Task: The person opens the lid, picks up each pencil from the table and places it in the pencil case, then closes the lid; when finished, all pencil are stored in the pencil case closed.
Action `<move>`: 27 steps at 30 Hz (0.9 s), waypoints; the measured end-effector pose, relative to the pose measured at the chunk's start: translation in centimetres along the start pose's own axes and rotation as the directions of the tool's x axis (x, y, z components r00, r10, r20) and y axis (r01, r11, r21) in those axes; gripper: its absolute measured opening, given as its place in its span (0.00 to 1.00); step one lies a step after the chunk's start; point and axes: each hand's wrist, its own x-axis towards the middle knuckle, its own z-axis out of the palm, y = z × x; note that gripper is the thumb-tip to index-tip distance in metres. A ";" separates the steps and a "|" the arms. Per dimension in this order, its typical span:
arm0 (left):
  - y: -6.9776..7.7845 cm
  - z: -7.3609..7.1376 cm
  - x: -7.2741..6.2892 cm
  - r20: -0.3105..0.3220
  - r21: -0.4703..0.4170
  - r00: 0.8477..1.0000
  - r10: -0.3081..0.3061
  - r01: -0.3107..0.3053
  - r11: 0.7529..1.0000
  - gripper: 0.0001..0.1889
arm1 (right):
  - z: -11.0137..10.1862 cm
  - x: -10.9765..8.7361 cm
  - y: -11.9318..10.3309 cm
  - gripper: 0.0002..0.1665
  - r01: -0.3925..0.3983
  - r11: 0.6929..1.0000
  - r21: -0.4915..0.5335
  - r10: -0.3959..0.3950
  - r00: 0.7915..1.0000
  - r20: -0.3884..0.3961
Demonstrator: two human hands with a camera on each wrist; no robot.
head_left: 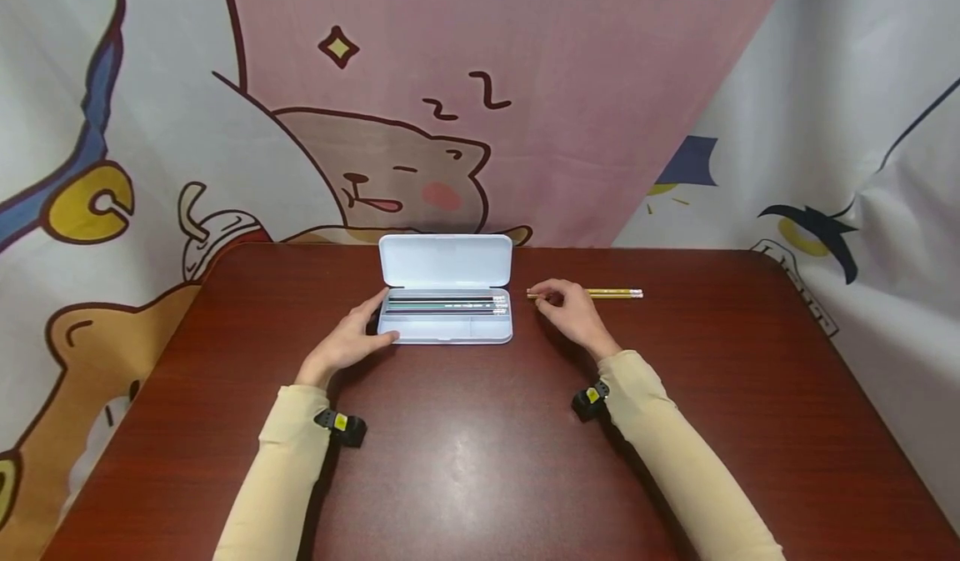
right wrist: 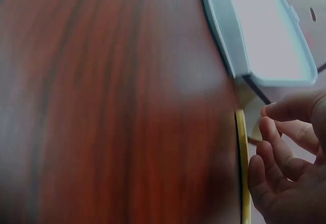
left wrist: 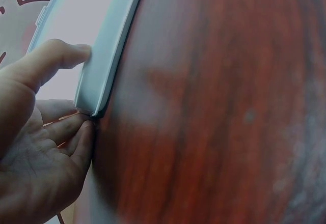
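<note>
A white pencil case stands with its lid raised, and several dark and green pencils lie in its back compartment. My left hand grips the case's left end; in the left wrist view the thumb lies over the front wall and the other fingers bend in at the end. My right hand is at the left end of a yellow pencil with a pale eraser end, to the right of the case. Its fingers are curled, thumb near index; I cannot tell whether they pinch the pencil.
The dark red-brown table reaches back to a printed curtain just behind the raised lid. Small black cameras are strapped to both wrists, over long pale yellow sleeves.
</note>
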 end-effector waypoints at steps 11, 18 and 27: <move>0.1 -0.1 0.0 0.006 0.022 1.000 -0.003 0.002 1.000 0.44 | -2.9 -1.1 2.1 0.09 -0.025 1.000 -0.002 0.025 0.999 -0.031; 0.0 -0.1 -0.1 0.005 0.021 1.000 -0.003 0.003 1.000 0.44 | -4.6 -1.7 3.6 0.10 -0.050 0.998 -0.041 0.047 0.997 -0.055; 0.0 0.0 0.0 0.006 0.033 1.000 0.006 -0.007 0.999 0.44 | -6.8 -2.8 5.0 0.11 -0.093 0.993 -0.078 0.087 0.993 -0.080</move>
